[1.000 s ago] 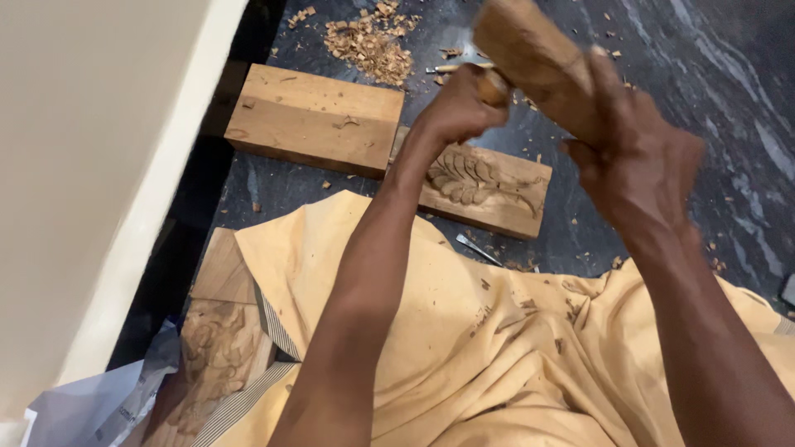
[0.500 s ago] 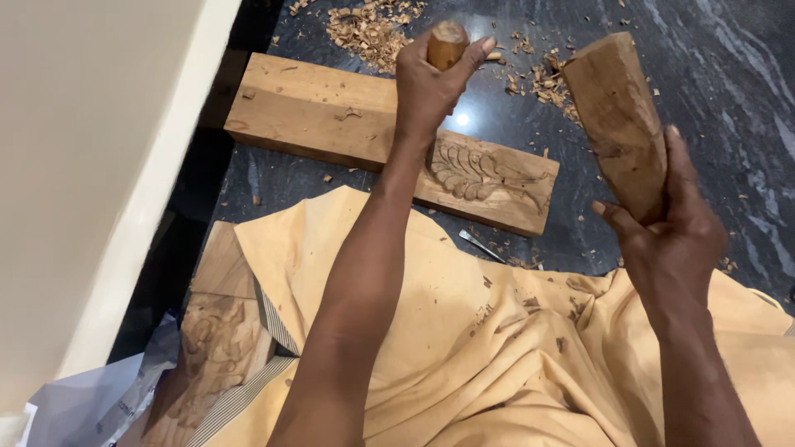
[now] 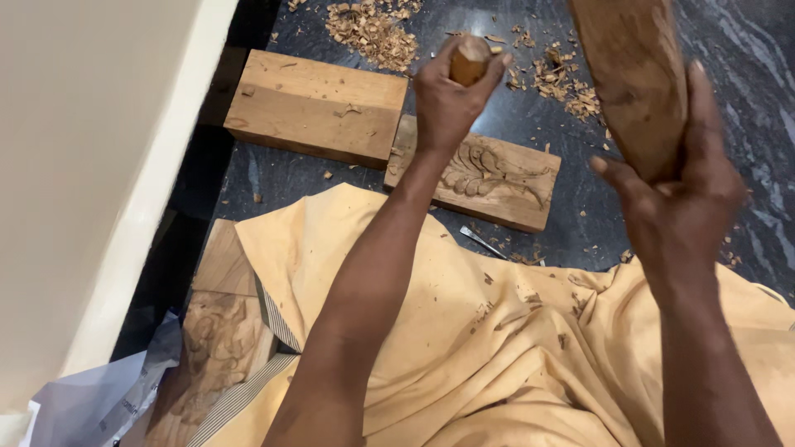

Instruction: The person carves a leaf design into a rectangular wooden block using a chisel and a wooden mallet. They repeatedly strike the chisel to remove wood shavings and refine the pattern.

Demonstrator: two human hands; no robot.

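My left hand (image 3: 450, 101) grips a chisel by its round wooden handle (image 3: 469, 60), held upright over a small carved wooden panel (image 3: 497, 175) with a leaf relief. The chisel's blade is hidden behind my hand. My right hand (image 3: 679, 194) is wrapped around a thick wooden mallet block (image 3: 631, 74), raised to the right of the chisel and apart from it. The panel lies on a dark stone floor (image 3: 729, 91), against a plain wooden block (image 3: 315, 106).
Wood shavings (image 3: 373, 29) are scattered on the floor behind the blocks. A yellow cloth (image 3: 464, 331) covers my lap. Another carved wood piece (image 3: 217, 348) lies at the lower left beside a cream wall (image 3: 83, 165). A thin metal tool (image 3: 484, 242) lies near the cloth's edge.
The mallet was down on the chisel handle a second ago; my right hand has since swung it up and to the right. My left hand stays on the chisel over the panel.
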